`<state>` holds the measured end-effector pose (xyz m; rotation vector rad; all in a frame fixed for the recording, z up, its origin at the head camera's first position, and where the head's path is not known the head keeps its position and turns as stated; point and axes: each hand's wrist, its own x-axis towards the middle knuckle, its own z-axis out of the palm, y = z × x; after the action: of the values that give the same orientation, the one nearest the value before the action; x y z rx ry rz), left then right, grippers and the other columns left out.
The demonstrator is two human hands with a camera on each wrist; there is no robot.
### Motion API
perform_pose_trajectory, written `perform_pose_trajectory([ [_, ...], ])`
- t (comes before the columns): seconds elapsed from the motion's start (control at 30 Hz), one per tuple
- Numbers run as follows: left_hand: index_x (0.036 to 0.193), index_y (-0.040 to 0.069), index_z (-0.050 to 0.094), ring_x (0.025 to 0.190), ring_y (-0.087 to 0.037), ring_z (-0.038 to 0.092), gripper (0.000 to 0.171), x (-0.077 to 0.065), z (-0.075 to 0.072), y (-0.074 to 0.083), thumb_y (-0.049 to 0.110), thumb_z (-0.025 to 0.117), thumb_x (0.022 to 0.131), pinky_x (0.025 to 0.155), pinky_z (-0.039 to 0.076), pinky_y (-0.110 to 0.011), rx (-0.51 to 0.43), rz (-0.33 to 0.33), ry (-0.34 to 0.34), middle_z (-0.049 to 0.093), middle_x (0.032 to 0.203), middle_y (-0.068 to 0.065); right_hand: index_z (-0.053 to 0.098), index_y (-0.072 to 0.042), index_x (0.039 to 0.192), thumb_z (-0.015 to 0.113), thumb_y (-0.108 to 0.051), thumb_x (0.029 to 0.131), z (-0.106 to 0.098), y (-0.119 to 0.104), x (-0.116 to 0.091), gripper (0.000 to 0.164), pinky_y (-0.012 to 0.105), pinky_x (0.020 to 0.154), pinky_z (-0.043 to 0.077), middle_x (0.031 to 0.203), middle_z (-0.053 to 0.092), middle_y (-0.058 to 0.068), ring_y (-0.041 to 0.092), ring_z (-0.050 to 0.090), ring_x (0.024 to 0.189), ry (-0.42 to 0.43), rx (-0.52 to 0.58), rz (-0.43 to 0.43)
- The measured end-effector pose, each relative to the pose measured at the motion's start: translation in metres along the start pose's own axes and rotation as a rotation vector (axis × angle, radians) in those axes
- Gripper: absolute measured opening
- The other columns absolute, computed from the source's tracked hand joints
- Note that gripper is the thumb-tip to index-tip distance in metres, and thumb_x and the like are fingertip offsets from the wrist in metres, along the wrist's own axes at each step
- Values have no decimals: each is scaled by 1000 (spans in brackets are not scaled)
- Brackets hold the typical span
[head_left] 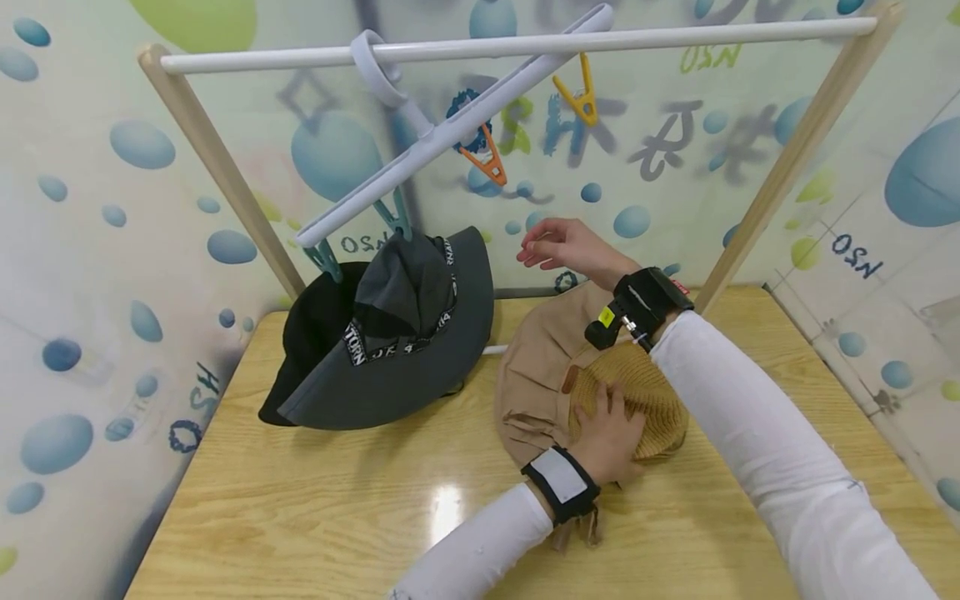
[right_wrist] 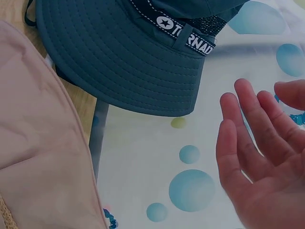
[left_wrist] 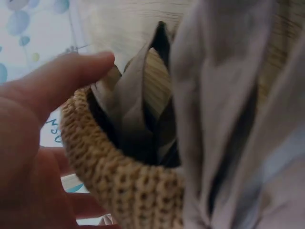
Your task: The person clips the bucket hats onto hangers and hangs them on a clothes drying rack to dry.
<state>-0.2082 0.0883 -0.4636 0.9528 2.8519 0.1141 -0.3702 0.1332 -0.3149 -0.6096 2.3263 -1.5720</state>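
Note:
A beige sun hat [head_left: 528, 354] with a mustard knitted crown [head_left: 626, 371] lies on the table at centre right. My left hand [head_left: 609, 437] grips the crown near its edge, fingers spread over the knit. In the left wrist view the thumb [left_wrist: 83, 71] reaches past the knitted rim, while the other fingers are partly hidden behind it. Above the hat's far side, my right hand [head_left: 573, 248] is raised with loosely bent fingers and holds nothing. A dark grey bucket hat [head_left: 408, 358] with a lettered band hangs at the left from two teal clips [head_left: 397, 217].
A white hanger [head_left: 450, 125] hooks over a white rail [head_left: 637, 37] on wooden posts [head_left: 802, 150] and slants up to the right. An orange clip [head_left: 487, 158] and a yellow clip [head_left: 581, 96] hang from it. Behind stands a patterned wall [head_left: 630, 167].

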Motion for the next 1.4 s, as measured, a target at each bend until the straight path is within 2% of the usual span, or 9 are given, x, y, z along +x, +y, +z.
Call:
perform_pose_trajectory([
  [0.27,128,24,57,138,-36,25,41,-2,2,-3,46,59,93,93,39,-54,56,20,-21,26,153,-18,51,6,121,48,-10,101,1,3,-1,26,42,95,43,118,61,23,32,59,109,8,-25,5],
  [0.43,126,28,58,135,-30,32,32,-3,0,-10,43,50,99,96,37,-53,18,15,-47,25,155,-11,50,7,123,48,-11,101,0,4,-2,28,43,95,43,117,62,23,31,59,109,19,-28,27],
  [0.67,126,27,62,115,-19,52,29,-4,-13,-28,29,56,98,88,44,-48,-28,16,-59,39,148,-4,52,6,121,50,-12,101,-1,5,-2,27,40,93,45,115,63,21,29,60,107,29,-44,34],
  [0.77,122,23,65,101,-17,58,27,-7,-18,-36,25,60,95,79,48,-41,-29,19,-13,49,139,-2,53,6,120,50,-13,101,-1,5,-1,27,39,92,46,114,64,20,28,60,105,29,-69,24],
  [0.9,103,15,70,74,-13,60,13,-11,-25,-46,20,63,93,59,47,-29,-62,33,92,62,103,0,53,6,119,50,-14,101,-1,3,0,28,42,93,45,114,63,21,29,60,105,15,-88,7],
  [0.97,90,14,67,60,-11,55,6,-13,-30,-52,18,64,93,49,41,-24,-106,31,132,59,82,1,53,6,119,50,-14,101,-2,1,0,27,42,94,44,114,63,21,29,60,105,13,-86,2],
  [1.13,71,15,51,43,-7,39,25,-19,-40,-62,13,61,94,38,27,-20,-225,20,212,41,55,4,54,5,118,49,-15,100,-5,-5,4,27,41,92,45,112,64,18,27,60,104,11,-96,-14],
  [1.23,69,15,49,43,-6,37,27,-20,-45,-67,11,60,94,42,29,-19,-236,46,281,37,52,5,55,3,117,49,-15,100,-8,-11,4,25,39,91,46,112,65,17,25,61,103,17,-102,-25],
  [1.4,74,13,58,46,-7,42,20,-20,-56,-73,9,59,94,73,42,-26,-224,83,352,40,51,6,54,2,118,49,-15,101,-14,-25,3,24,38,92,45,116,63,17,27,60,106,28,-69,-36],
])
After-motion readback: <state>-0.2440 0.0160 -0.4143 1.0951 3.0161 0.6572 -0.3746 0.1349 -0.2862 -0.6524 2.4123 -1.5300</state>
